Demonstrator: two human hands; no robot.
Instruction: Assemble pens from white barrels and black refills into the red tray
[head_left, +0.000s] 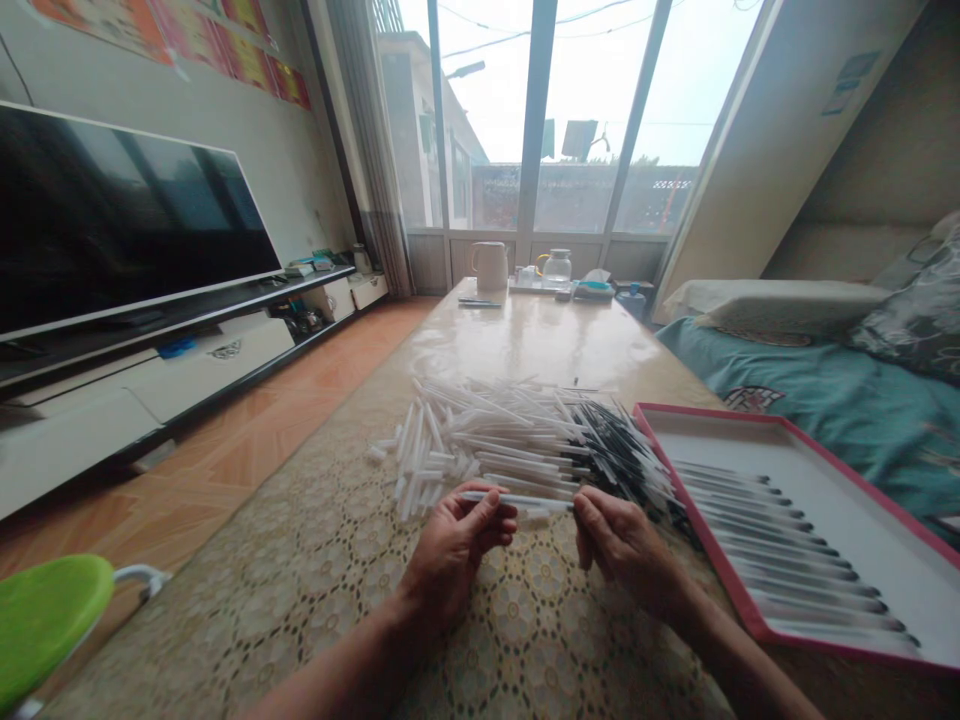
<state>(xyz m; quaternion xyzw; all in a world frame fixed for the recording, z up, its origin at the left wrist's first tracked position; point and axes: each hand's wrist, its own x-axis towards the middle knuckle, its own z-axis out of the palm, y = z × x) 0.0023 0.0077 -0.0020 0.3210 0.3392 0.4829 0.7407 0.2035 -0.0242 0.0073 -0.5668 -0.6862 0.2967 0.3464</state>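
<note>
One thin pen (536,501) is held over the table's (322,600) near part.
Left hand (461,540) pinches its white side, right hand (619,545) its dark end; farther lie white tubes (499,420), then black sticks (611,440); at right, a box (862,500).

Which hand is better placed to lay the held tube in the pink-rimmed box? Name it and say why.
Likely the right hand: it holds the tube at its dark end and is nearer the pink-rimmed box. The left hand holds the tube farther away.
</note>
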